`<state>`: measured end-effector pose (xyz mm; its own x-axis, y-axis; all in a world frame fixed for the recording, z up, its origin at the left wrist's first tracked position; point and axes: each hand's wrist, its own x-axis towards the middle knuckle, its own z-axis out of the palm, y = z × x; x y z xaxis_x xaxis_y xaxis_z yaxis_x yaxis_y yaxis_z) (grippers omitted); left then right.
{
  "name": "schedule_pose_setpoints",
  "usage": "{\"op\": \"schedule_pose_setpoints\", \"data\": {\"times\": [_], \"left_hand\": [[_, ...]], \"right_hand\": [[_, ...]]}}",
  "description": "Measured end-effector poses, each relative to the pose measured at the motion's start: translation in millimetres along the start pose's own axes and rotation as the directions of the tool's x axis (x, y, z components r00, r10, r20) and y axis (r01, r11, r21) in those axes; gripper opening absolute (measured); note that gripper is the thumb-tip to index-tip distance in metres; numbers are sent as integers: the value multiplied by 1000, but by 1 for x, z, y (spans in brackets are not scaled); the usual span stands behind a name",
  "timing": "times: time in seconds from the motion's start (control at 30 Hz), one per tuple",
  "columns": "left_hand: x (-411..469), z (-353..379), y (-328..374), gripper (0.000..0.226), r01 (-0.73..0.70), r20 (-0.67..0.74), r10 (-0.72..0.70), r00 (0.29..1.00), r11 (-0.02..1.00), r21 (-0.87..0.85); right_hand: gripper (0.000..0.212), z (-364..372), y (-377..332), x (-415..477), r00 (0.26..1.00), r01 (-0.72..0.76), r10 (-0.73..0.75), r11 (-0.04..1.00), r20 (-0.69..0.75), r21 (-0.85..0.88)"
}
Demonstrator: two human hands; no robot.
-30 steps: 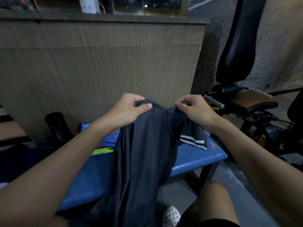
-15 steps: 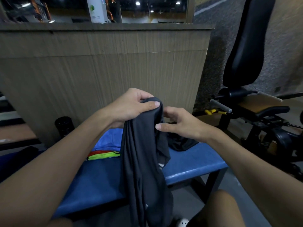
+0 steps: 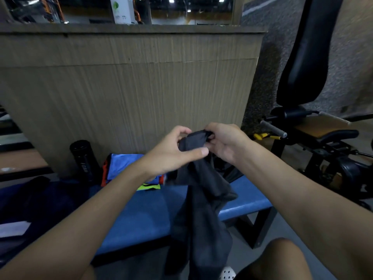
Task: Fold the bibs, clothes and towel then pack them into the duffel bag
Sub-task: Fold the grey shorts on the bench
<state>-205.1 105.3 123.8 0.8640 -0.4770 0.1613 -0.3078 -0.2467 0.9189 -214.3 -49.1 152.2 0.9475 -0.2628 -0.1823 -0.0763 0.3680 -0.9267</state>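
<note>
**Dark garment gathered at the top, hanging long below both hands**

At centre frame the left hand [image 3: 173, 152] and right hand [image 3: 226, 142] meet almost knuckle to knuckle, both closed on the top edge of a dark grey garment [image 3: 201, 215]. The left thumb lies across the cloth's front; the right fingers curl over the bunched edge from the far side. Neither hand is spread: each pinches fabric.

From that shared grip the garment drops straight down, its long axis vertical, past the front edge of the blue bench [image 3: 141, 215] toward the lower middle of the frame. A loose flap juts to the right, partway down.

On the bench, left of the hands, lies a stack of folded pieces [image 3: 125, 166] in blue, orange and neon yellow, with a black bottle [image 3: 83, 158] just beyond. No duffel bag can be picked out with certainty.

The fold likely turns on the hanging length: it lies wholly below the grip, so it probably must be laid onto the bench or doubled upward. Both hands sit equally near.
</note>
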Motion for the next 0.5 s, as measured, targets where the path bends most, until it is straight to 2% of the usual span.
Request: {"op": "schedule_pose_setpoints", "data": {"times": [0.03,0.13,0.27,0.3,0.37,0.43,0.5], "left_hand": [[0,3,-4,64,5,-31,-5,1000,1000,-7],[4,5,-9,39,-16,-184,3,983,997,-69],[10,8,0,27,-24,-238,-15,971,987,-160],[12,9,3,27,-28,-270,-18,963,986,-165],[19,7,8,27,-27,-352,-35,935,985,-172],[28,4,12,32,-12,-437,-83,896,978,-210],[34,0,15,36,-14,-494,-104,863,973,-228]], "right_hand": [[7,0,-1,1,1000,-4,4,999,-2,40],[6,0,-3,0,1000,-22,21,997,11,72],[7,-3,-2,-3,1000,-20,19,995,11,94],[9,-4,-2,-3,1000,10,-10,999,1,43],[15,-9,1,-7,988,146,-152,963,-11,-228],[21,-11,7,-17,949,309,-305,854,79,-419],[30,-12,15,-26,902,432,-365,767,230,-475]]}}
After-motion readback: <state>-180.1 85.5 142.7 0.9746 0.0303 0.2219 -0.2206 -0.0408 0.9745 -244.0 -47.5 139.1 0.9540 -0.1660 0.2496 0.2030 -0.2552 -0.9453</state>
